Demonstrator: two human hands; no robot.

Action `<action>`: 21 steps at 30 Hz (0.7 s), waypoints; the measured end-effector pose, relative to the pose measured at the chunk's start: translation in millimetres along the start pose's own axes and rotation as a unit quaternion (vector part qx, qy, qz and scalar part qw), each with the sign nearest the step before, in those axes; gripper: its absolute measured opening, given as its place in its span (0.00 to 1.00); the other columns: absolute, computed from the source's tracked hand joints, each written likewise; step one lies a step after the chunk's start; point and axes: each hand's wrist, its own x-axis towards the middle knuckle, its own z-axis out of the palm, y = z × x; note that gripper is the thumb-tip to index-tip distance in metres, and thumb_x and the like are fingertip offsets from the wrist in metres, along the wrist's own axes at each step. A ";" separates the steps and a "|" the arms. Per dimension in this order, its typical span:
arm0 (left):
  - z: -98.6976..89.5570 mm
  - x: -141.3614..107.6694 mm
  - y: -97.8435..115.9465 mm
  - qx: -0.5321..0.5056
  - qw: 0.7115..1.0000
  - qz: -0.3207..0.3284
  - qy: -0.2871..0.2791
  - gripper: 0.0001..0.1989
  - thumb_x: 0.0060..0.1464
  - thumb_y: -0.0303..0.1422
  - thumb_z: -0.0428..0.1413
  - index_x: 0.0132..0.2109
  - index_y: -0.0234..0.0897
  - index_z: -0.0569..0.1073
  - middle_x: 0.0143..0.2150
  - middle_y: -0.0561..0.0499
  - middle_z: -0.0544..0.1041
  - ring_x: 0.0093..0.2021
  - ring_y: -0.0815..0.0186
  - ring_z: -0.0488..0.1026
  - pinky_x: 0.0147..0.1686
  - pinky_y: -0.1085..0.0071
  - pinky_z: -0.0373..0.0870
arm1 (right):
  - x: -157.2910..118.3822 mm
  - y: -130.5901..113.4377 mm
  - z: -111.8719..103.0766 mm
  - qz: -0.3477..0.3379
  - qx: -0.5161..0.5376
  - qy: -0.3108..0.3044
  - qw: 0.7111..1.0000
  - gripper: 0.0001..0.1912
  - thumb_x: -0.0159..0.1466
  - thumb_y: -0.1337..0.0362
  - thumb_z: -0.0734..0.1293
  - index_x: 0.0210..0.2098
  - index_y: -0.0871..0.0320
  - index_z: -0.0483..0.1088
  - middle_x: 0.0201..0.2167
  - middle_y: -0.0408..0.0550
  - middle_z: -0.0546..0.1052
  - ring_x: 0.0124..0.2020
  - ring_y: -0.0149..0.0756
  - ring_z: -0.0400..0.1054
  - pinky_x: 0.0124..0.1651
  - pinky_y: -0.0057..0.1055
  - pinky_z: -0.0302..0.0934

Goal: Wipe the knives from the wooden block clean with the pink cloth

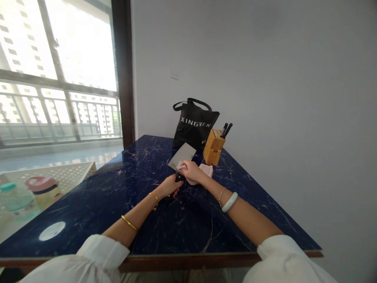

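- Midway along the dark blue counter (235,220), the cleaver (185,152) has its broad blade pointing away from the person, toward the black bag (193,127).
- The left hand (170,185) is closed around the cleaver's black handle (178,177).
- The right hand (192,171) is mostly closed, pinching pale cloth against the blade near the handle.
- More of the pinkish cloth (207,169) shows just beside the right hand; whether it is one piece is unclear.
- The wooden knife block (212,149) stands right of the bag, with black handles (226,130) sticking out of its top.
- Left of the counter, a clear bottle (19,202) and a pink-lidded container (44,190) are beside a perforated pale basket (84,173).
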 end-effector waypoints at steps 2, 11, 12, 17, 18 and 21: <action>-0.3 -1.2 0.7 0.002 1.000 0.001 -0.005 0.09 0.49 0.36 0.48 0.27 0.36 0.61 0.11 0.59 0.64 0.11 0.73 0.62 0.13 0.79 0.58 | 15.9 8.1 -4.7 0.034 -0.005 0.049 0.998 0.06 0.54 0.70 0.61 0.32 0.58 0.67 0.33 0.46 0.73 0.35 0.33 0.65 0.39 0.25 0.56; 1.9 -2.5 5.2 0.018 1.000 -0.018 -0.006 0.07 0.48 0.35 0.50 0.28 0.36 0.61 0.16 0.57 0.67 0.13 0.71 0.65 0.12 0.78 0.60 | 68.6 53.9 -44.9 0.157 -0.010 0.134 0.978 0.06 0.57 0.68 0.57 0.32 0.61 0.64 0.30 0.48 0.71 0.31 0.33 0.64 0.36 0.27 0.56; 1.9 -1.9 5.6 0.016 1.000 -0.023 -0.008 0.07 0.47 0.34 0.50 0.27 0.36 0.61 0.15 0.57 0.67 0.13 0.71 0.65 0.12 0.77 0.60 | 65.1 50.7 -42.3 0.153 -0.010 0.126 0.980 0.05 0.57 0.67 0.58 0.32 0.60 0.64 0.29 0.47 0.71 0.30 0.32 0.64 0.35 0.27 0.57; -1.6 1.5 3.2 -0.021 0.998 -0.043 -0.031 0.12 0.47 0.35 0.51 0.20 0.35 0.62 0.11 0.55 0.65 0.11 0.70 0.64 0.13 0.76 0.60 | 28.4 17.9 -5.6 0.048 0.047 0.027 0.997 0.06 0.54 0.66 0.62 0.32 0.59 0.66 0.31 0.43 0.72 0.33 0.31 0.65 0.36 0.25 0.57; -2.5 2.1 2.0 -0.033 0.998 -0.045 -0.035 0.12 0.46 0.35 0.51 0.19 0.35 0.62 0.10 0.55 0.65 0.11 0.71 0.63 0.13 0.76 0.60 | 20.1 12.1 2.2 0.038 0.060 0.017 0.997 0.07 0.53 0.66 0.62 0.33 0.59 0.66 0.32 0.44 0.72 0.34 0.31 0.65 0.37 0.25 0.57; -3.6 4.1 -1.3 -0.074 0.995 -0.058 -0.045 0.14 0.45 0.36 0.52 0.18 0.34 0.63 0.10 0.55 0.65 0.11 0.71 0.62 0.14 0.76 0.60 | -0.6 1.3 17.7 0.044 0.075 0.012 0.996 0.08 0.54 0.66 0.62 0.34 0.59 0.66 0.32 0.44 0.72 0.34 0.32 0.66 0.36 0.26 0.57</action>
